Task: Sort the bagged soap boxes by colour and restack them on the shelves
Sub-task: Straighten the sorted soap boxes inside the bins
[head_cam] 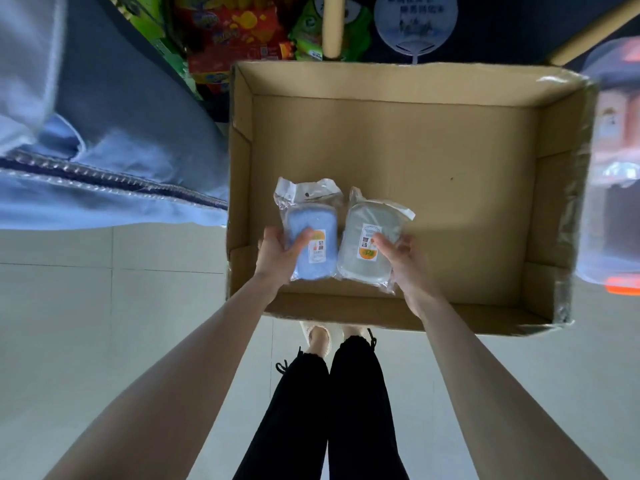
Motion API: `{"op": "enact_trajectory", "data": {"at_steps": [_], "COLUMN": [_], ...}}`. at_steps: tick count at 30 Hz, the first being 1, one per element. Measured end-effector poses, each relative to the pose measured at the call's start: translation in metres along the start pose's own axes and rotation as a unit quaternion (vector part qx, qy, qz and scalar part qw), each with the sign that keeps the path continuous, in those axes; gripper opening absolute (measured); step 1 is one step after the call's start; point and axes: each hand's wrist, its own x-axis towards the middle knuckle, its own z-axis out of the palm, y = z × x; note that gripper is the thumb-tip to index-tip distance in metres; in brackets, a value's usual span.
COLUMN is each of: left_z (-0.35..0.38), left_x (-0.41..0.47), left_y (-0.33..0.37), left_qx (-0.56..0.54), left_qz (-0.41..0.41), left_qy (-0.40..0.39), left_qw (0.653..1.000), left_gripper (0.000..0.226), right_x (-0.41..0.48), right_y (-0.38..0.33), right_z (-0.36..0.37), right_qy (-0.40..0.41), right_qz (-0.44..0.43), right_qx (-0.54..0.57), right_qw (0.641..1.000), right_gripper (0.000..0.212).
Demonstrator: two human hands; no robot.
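A blue soap box [311, 244] in a clear bag is gripped by my left hand [277, 256], thumb on its front face. Right beside it, a grey soap box [367, 247] in a clear bag is held by my right hand [403, 263], thumb on its label. Both bagged boxes hover over the near left part of an open cardboard carton [502, 168], whose floor shows nothing else.
The carton stands on a pale tiled floor [104, 323]. A person in blue clothing [104, 150] is at the left. Colourful snack packs [239, 32] lie beyond the carton's far left corner. A clear plastic container [613, 202] stands at the right.
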Motion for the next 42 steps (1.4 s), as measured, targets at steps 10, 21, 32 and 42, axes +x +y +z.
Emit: {"op": "enact_trajectory", "data": {"at_steps": [10,21,32,42], "left_z": [0.018,0.127,0.297,0.411], "left_x": [-0.101,-0.239,-0.386,-0.455], "left_y": [0.105,0.190,0.234,0.341], "left_qx": [0.022,0.062,0.004,0.101], "left_qz": [0.169,0.261,0.364,0.477], "left_qy": [0.008,-0.022,-0.103,-0.060], "left_qw": [0.985,0.963,0.926,0.871], "left_gripper": [0.038,0.045,0.040,0.046], "right_x": [-0.089,-0.200,-0.299,-0.288], "right_y": [-0.087,-0.111,-0.088,-0.142], "right_z": [-0.076,-0.223,-0.446,-0.590], "right_qy": [0.061,0.171,0.289,0.302], "right_qz": [-0.079,-0.173,-0.236,-0.302], "right_qx": [0.096,0.124,0.092,0.144], "right_qw": [0.990,0.962,0.923,0.893], "right_gripper": [0.037,0.023,0.076,0.040]}}
